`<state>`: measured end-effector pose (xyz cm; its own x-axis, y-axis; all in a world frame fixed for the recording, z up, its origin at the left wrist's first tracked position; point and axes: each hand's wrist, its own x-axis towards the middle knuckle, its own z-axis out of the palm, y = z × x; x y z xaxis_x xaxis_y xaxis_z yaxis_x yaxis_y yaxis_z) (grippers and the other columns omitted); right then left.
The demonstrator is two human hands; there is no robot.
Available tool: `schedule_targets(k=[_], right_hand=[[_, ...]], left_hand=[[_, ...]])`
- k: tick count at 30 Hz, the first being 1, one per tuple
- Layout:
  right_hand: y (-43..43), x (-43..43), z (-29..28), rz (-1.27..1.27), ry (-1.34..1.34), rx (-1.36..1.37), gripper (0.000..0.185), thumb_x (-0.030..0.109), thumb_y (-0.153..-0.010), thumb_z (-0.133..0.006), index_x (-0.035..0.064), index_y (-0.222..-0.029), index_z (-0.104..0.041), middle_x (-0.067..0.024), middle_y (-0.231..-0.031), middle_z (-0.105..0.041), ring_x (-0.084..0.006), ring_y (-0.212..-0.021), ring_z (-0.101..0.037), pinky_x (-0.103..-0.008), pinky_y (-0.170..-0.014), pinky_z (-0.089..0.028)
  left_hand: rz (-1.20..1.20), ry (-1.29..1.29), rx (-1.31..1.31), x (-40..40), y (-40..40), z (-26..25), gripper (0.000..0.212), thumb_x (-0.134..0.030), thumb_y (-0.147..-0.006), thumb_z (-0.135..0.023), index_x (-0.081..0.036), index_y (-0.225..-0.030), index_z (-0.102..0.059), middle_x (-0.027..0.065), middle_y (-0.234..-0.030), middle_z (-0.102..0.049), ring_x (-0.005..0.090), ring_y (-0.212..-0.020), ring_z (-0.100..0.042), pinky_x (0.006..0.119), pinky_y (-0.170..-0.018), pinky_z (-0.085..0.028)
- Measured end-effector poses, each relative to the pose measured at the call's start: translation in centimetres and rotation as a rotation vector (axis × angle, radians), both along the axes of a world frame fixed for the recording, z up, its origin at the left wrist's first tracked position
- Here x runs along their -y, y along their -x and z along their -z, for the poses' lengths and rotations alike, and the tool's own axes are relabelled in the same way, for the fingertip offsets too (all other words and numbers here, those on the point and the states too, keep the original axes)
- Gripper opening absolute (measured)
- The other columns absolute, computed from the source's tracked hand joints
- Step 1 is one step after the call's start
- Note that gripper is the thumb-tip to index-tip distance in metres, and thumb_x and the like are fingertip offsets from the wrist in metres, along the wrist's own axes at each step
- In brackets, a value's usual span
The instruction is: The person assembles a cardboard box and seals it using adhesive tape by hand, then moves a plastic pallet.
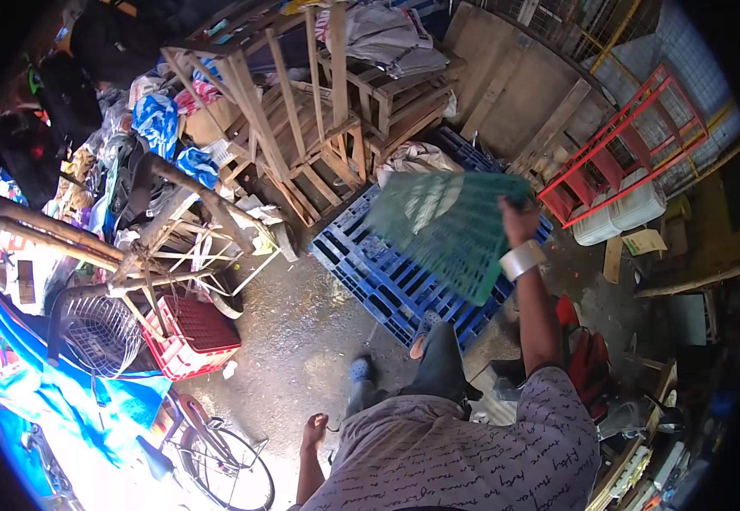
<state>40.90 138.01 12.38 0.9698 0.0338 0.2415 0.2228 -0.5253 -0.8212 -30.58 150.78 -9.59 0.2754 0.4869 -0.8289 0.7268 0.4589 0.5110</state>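
Observation:
My right hand [518, 220] grips the edge of a green slatted plastic panel or crate [449, 230], which is motion-blurred. It is over a blue plastic pallet [370, 287] lying on the floor. A roll of clear tape [523, 260] encircles my right wrist like a bracelet. My left hand [314, 431] hangs low beside my body with curled fingers. A small thin dark thing shows by its fingertips; whether the hand holds it is unclear. One foot in a blue clog [429, 322] is at the pallet's near edge, the other clog [360, 369] on the wet concrete floor [299, 326].
Wooden crates and frames [293, 140] pile up beyond the pallet, beside a leaning wooden panel [504, 76]. On the right, a red metal rack [628, 147] stands by white plastic containers [622, 214]. Leftward are a wooden-handled cart [172, 236], a red plastic crate [194, 338] and a bicycle [223, 460].

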Motion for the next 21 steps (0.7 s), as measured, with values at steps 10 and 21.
schedule_targets(k=[10,21], right_hand=[[-1.4,3.6,-13.2,0.23,0.135,0.679,0.033,0.027,-0.077,-0.075,0.001,-0.093,-0.062,-0.0171,-0.076,-0.066,-0.0336,-0.066,-0.066,-0.0421,-0.057,-0.05],[5.0,-0.6,-1.8,-0.021,0.469,0.455,0.026,0.026,-0.073,-0.072,0.0053,-0.084,-0.061,-0.0181,-0.067,-0.063,-0.0378,-0.062,-0.064,-0.0453,-0.056,-0.05]], left_hand=[[-0.154,0.05,-0.056,0.3,8.5,2.7,0.049,-0.036,-0.087,-0.066,0.001,-0.118,-0.058,0.0098,-0.09,-0.066,0.0162,-0.069,-0.061,0.031,-0.064,-0.049],[-0.084,0.033,0.052,2.2,9.6,3.3,0.042,-0.034,-0.086,-0.068,-0.001,-0.112,-0.062,0.0081,-0.09,-0.065,0.0147,-0.078,-0.059,0.031,-0.068,-0.048]])
